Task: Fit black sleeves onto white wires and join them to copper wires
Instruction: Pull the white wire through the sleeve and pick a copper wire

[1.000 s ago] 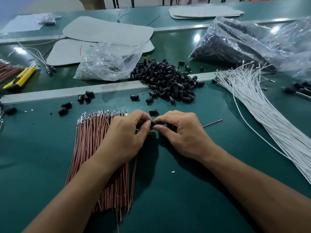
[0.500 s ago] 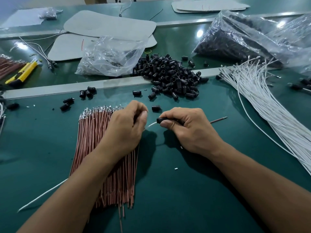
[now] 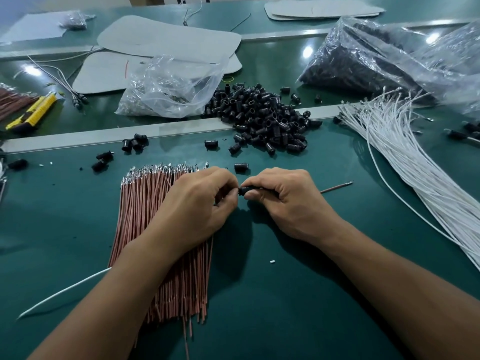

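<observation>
the black sleeve [image 3: 245, 190] is a short dark ribbed tube, pinched between the thumb and forefinger of my right hand [image 3: 285, 198], with only its left end poking out. a single copper wire [image 3: 336, 187], thin and reddish with a small metal tip, sticks out past the right side of that hand. my left hand [image 3: 202, 201] is curled, fingertips pressed up against the sleeve's mouth, so the two hands are together and touching. it lies over the bundle of copper wires [image 3: 145, 216].

half a second ago the hands were apart, with a short run of white wire bare between them; that gap has closed and the run is gone from sight.

the white wire [image 3: 65, 291] shows only where it trails out from under my left forearm; its grip in the left fingers is covered. i cannot see the join inside the sleeve. just beyond the hands lies one loose sleeve [image 3: 241, 167], farther out the sleeve pile [image 3: 265, 118], and to the right of my right hand the white wire bundle [image 3: 415, 172].
</observation>
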Available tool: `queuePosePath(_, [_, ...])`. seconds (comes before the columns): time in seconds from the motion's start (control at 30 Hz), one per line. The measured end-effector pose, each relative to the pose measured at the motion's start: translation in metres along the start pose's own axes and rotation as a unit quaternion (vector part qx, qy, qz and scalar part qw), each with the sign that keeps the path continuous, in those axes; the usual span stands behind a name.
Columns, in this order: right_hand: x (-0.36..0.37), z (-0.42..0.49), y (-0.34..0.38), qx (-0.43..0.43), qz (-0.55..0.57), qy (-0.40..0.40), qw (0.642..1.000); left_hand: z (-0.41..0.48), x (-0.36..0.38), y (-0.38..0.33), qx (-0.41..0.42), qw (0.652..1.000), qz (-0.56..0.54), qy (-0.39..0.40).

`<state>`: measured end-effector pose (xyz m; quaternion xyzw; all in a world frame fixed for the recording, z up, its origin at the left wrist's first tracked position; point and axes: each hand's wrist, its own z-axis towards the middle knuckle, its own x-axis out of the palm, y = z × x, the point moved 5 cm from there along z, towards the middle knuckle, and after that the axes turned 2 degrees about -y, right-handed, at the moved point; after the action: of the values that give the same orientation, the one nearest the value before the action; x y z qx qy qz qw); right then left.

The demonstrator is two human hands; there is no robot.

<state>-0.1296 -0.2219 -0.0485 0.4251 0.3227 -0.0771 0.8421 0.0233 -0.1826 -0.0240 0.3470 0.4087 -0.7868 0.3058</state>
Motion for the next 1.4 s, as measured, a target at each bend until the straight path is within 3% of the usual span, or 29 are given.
queuePosePath(0.2, [0.001,0.001,0.002,-0.009,-0.014,0.013,1.000,0.001,0.003,-0.001,-0.016,1.000,0.008,0.002])
queuePosePath(0.6, [-0.005,-0.001,0.009,-0.010,0.002,-0.033,0.999,0.002,-0.001,-0.003,-0.066,0.993,-0.043,-0.092])
queuePosePath(0.77, [-0.011,-0.004,-0.004,0.077,0.087,-0.078,0.990,-0.002,-0.009,0.021,-0.151,0.976,-0.083,-0.135])
queuePosePath(0.97, [-0.009,-0.001,0.006,0.026,0.054,-0.056,0.997,-0.003,-0.001,0.007,-0.074,0.990,-0.112,-0.038])
queuePosePath(1.17, [-0.007,0.000,0.008,0.001,0.017,-0.031,0.999,-0.004,0.008,0.015,-0.141,0.967,-0.206,-0.043])
queuePosePath(1.4, [-0.017,-0.002,-0.001,0.018,-0.015,-0.047,0.999,-0.006,0.011,0.025,-0.173,0.959,-0.222,-0.037])
